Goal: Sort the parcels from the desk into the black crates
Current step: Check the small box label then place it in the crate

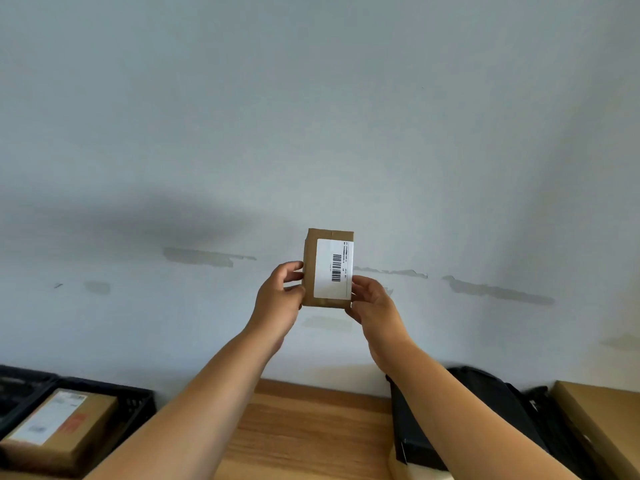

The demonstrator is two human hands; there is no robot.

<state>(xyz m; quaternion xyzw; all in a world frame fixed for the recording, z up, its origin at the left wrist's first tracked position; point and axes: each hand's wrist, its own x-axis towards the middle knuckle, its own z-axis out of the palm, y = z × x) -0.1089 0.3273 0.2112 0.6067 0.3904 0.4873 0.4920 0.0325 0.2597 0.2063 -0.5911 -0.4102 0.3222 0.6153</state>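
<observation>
- Pale wall [311,98] fills most of the view, w/ patched grey marks; you're looking up, prob. to read a label.
- Wooden counter [311,431] runs along the bottom edge, below your forearms.
- Black crate [138,403], lower left, already holds a brown box [59,424] w/ white label, so sorting looks underway.
- Black bag [491,400] and a brown carton [602,414] sit lower right on the counter.
- Left hand [277,299] and right hand [372,303]: each pinches a side edge of the parcel, fingers curled round it.
- Small brown parcel [313,268] is held upright in mid-air before the wall, barcode label facing you, likely to check which crate it goes in.
</observation>
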